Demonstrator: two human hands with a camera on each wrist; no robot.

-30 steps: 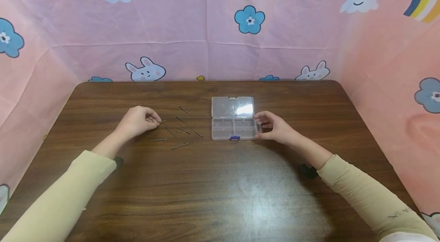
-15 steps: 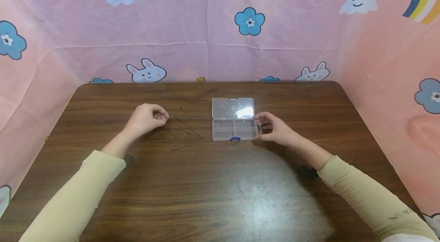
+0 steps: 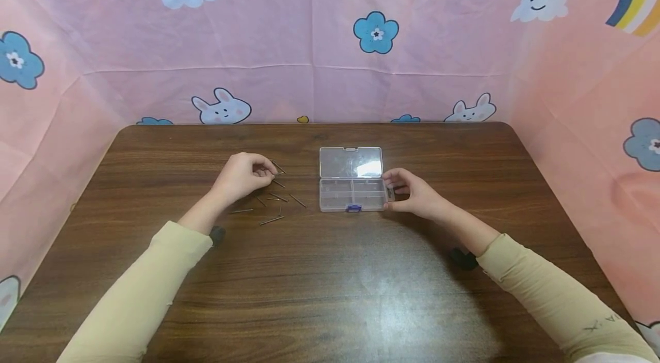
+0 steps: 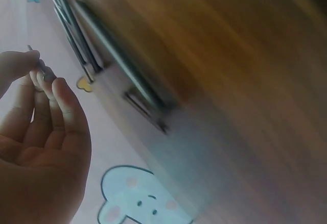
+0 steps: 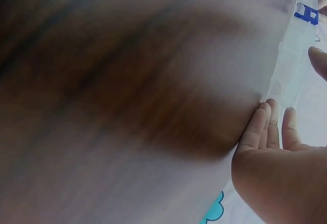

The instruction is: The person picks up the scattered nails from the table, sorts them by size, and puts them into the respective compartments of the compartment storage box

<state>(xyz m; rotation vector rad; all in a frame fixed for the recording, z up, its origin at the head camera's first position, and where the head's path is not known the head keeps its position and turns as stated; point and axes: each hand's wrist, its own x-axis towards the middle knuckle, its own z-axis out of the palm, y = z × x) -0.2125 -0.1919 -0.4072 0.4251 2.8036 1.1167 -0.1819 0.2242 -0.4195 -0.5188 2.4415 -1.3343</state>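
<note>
In the head view my left hand (image 3: 242, 177) is at the left edge of a group of loose nails (image 3: 271, 220), fingertips close to the ones furthest back. Between its thumb and fingers it pinches a grey metal nail (image 4: 47, 73), mostly hidden by the fingertips. A clear plastic compartment box (image 3: 336, 209) lies right of the nails, its lid (image 3: 337, 162) folded back and a blue latch (image 3: 353, 208) at the front. My right hand (image 3: 420, 197) grips the box's right end, thumb at the front corner and fingers at the rear.
Everything lies on a dark wood-grain table (image 3: 289, 294). Pink cloth (image 3: 289, 36) printed with clouds, rabbits and flowers stands behind the table and along both sides.
My left hand has moved right with the pinched nail, over toward the rear nails, and now covers parts of some. My right hand and the box have stayed in place.
</note>
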